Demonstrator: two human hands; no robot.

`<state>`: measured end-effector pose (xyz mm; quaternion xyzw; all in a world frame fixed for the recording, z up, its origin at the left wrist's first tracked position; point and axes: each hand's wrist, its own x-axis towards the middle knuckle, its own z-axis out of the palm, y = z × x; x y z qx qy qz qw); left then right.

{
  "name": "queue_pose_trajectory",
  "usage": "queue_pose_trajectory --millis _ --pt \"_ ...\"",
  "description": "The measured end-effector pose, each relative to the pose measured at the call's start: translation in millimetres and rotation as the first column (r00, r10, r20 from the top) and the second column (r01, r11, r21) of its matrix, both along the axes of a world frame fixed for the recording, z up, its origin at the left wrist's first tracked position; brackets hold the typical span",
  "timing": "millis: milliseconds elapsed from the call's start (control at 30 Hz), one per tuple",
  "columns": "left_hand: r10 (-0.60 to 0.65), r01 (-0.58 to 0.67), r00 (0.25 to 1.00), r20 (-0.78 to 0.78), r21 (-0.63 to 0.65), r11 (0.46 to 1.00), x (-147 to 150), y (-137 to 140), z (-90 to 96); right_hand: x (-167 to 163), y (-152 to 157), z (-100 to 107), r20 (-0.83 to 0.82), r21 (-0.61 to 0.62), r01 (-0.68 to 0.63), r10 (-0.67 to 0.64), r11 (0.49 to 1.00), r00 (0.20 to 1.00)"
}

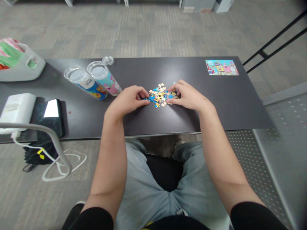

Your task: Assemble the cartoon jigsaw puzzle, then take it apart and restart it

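Lap: light blue denim trousers (144, 195), worn by the seated person, nearest the camera along with two short black sleeves (96, 218).
Left hand (130, 99): bare, loosely cupped, thumb and fingers parted, fingertips at the left edge of the puzzle heap.
Right hand (188, 95): bare, likewise cupped with thumb and fingers parted, fingertips at the heap's right edge, partly covering some pieces.
Puzzle heap: small jigsaw pieces (160, 95) in yellow, blue and cream, piled loosely on the tabletop between both hands.
Tabletop: long, dark grey, smooth slab (230, 105), above patterned grey carpet (153, 32).
Canisters: two printed cylinders with clear tops, side by side left of the left hand; one in blue, orange and white (94, 88), one in light blue and pink (110, 83).
Disc: clear round lid (107, 60), near the far edge, just beyond the canisters.
Card: flat rectangular cartoon picture (223, 68), brightly coloured, at the far right corner.
Left end: white plastic basket (33, 70) holding green and pink packets (11, 52); nearer, a white block-shaped device (20, 108) with a white cable (31, 146), beside a black glossy phone (51, 119).
Foreground left: curved grey tube (54, 135), crossing before the device.
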<state>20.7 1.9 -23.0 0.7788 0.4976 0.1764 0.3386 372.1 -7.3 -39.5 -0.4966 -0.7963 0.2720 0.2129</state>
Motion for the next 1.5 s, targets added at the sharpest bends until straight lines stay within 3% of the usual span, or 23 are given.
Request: queue_pose_trajectory --millis 67,167,300,500,667,867,1033,1167,1300,1500 --pt "0.025 -0.027 0.999 0.020 0.098 0.995 11.4 -1.5 -4.9 -7.6 1.6 -1.7 -0.019 0.001 -0.027 0.027 1.000 0.999" --pt "0.075 -0.053 0.994 -0.076 0.257 0.965 32.7 -5.1 -7.7 -13.8 2.7 -2.5 -0.040 0.037 -0.045 0.047 0.998 0.998" --pt "0.037 0.017 0.975 -0.218 0.242 0.970 54.2 -7.0 -6.8 -3.7 2.3 -3.9 -0.094 0.123 0.054 -0.043 0.991 0.995" --pt "-0.082 0.103 0.992 -0.094 0.254 0.962 54.8 1.8 -15.2 14.9 10.0 -20.5 -0.094 0.139 0.264 -0.253 0.954 0.963" --pt "-0.073 0.069 0.997 0.006 0.254 0.965 56.4 8.3 -22.7 1.8 20.3 -27.5 -0.081 0.154 0.247 -0.237 0.957 0.968" --pt "-0.051 0.027 0.996 0.078 0.275 0.961 61.4 8.6 -19.2 3.7 14.8 -13.2 -0.082 0.094 0.177 -0.170 0.980 0.982" --pt "0.015 0.026 0.993 -0.121 0.332 0.943 73.2 3.9 -13.7 16.1 4.9 -7.0 -0.067 0.019 0.095 -0.093 0.995 0.993" --pt "-0.036 0.092 0.982 -0.186 0.304 0.948 82.3 5.3 -12.9 12.5 4.5 -7.8 -0.048 0.023 0.022 -0.021 0.999 0.999" --pt "-0.069 0.104 0.991 -0.117 0.323 0.941 85.1 11.2 -18.9 7.5 6.7 -8.9 -0.049 0.041 0.016 -0.014 0.999 0.999" --pt "-0.092 0.062 0.990 0.108 0.248 0.967 87.5 14.5 -27.9 5.4 7.3 -9.5 -0.090 0.047 0.022 -0.018 0.999 0.996"
